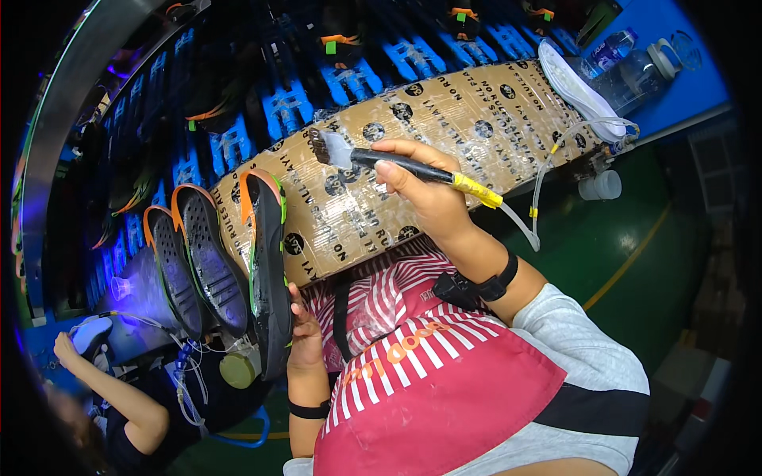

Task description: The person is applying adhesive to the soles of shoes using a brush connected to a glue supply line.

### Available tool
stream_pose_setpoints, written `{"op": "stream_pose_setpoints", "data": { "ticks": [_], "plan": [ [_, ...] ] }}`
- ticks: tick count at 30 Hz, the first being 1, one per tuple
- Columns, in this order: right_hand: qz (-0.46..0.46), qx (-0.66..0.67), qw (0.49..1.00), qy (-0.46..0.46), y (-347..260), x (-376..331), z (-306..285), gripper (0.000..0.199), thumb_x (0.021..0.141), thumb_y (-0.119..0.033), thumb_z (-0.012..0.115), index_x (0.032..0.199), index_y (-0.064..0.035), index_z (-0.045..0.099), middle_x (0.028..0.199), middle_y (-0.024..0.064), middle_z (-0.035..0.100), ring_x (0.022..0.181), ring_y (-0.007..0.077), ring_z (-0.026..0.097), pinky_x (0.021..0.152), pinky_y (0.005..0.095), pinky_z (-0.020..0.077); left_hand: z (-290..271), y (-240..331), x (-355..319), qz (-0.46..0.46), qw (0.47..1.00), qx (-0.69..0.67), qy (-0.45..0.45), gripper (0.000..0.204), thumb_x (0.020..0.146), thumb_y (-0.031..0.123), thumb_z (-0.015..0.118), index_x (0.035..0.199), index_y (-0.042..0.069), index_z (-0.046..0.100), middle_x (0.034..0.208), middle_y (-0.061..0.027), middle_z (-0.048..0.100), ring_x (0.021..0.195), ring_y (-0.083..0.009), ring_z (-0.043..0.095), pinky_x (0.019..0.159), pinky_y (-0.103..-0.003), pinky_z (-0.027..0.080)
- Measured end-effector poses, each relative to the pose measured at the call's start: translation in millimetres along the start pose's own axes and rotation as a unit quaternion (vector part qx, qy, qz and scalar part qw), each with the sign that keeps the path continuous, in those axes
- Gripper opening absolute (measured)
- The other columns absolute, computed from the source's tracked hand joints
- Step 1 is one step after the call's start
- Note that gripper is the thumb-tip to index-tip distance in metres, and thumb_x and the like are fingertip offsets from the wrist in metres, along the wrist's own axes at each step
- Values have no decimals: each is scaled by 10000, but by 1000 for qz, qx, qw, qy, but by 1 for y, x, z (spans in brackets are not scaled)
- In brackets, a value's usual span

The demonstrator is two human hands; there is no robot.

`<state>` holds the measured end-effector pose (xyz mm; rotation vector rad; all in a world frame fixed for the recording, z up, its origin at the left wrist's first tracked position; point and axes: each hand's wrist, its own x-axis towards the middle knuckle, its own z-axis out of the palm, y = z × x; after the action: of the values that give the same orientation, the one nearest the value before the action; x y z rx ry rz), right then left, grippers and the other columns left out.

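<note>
In my right hand (432, 194) is a glue brush (405, 165) with a dark handle, yellow tape and a clear tube running from its end. Its dark bristles are over the cardboard, to the right of the soles. My left hand (305, 332) grips the lower end of a black shoe sole (270, 270) with an orange and green rim, held on edge. Left of it, two more dark soles (208, 258) (176, 274) with orange tips stand side by side, their perforated inner faces showing.
Printed cardboard (444, 135) covers the bench. Behind it run blue racks (349, 79) carrying dark shoe parts. A white sole-shaped piece (579, 91), a bottle (609, 51) and a clear jar (635, 75) are at the right. At lower left, a co-worker's arm (119, 393) reaches toward a light shoe piece (91, 335).
</note>
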<state>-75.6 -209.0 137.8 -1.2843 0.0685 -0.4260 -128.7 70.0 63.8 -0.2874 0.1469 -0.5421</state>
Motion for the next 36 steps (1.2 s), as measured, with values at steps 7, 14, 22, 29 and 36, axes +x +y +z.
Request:
{"op": "stream_pose_setpoints", "data": {
  "ticks": [7, 14, 22, 29, 36],
  "plan": [
    [26, 15, 999, 38, 3, 6, -4, 258, 820, -129, 632, 1037, 5, 597, 783, 48, 627, 654, 53, 545, 569, 168, 424, -5, 2, -7, 5, 998, 50, 39, 477, 903, 289, 402, 1326, 68, 378, 1326, -224, 395, 1072, -389, 525, 752, -362, 528],
    [80, 132, 983, 95, 36, 25, -23, 263, 834, -145, 620, 1058, -15, 578, 748, 28, 599, 608, 42, 502, 504, 149, 368, 3, -19, 4, 161, 895, 367, 195, 473, 901, 264, 444, 1321, 61, 368, 1281, -259, 410, 1057, -432, 511, 804, -446, 516],
    [102, 129, 982, 90, 59, 28, -31, 241, 822, -148, 629, 1037, -45, 593, 745, 4, 599, 597, 30, 498, 495, 152, 368, 40, -36, -3, -3, 993, 120, 13, 701, 834, 526, 457, 1392, 154, 254, 1418, -205, 238, 1160, -415, 434, 746, -449, 519],
    [116, 103, 985, 70, 70, 27, -33, 201, 847, -113, 596, 1028, -28, 590, 717, 2, 581, 580, 24, 485, 484, 139, 375, 60, -52, 6, 68, 953, 284, 78, 936, 705, 744, 448, 1384, 131, 249, 1260, -330, 375, 845, -391, 598, 584, -396, 554],
    [126, 141, 980, 57, 68, 25, -36, 214, 851, -98, 589, 1046, -12, 573, 728, 14, 580, 584, 31, 489, 493, 146, 389, 72, -59, 18, 56, 897, 437, -3, 750, 767, 530, 547, 1354, 133, 301, 1288, -195, 406, 1103, -455, 447, 639, -434, 542]
  ]
}}
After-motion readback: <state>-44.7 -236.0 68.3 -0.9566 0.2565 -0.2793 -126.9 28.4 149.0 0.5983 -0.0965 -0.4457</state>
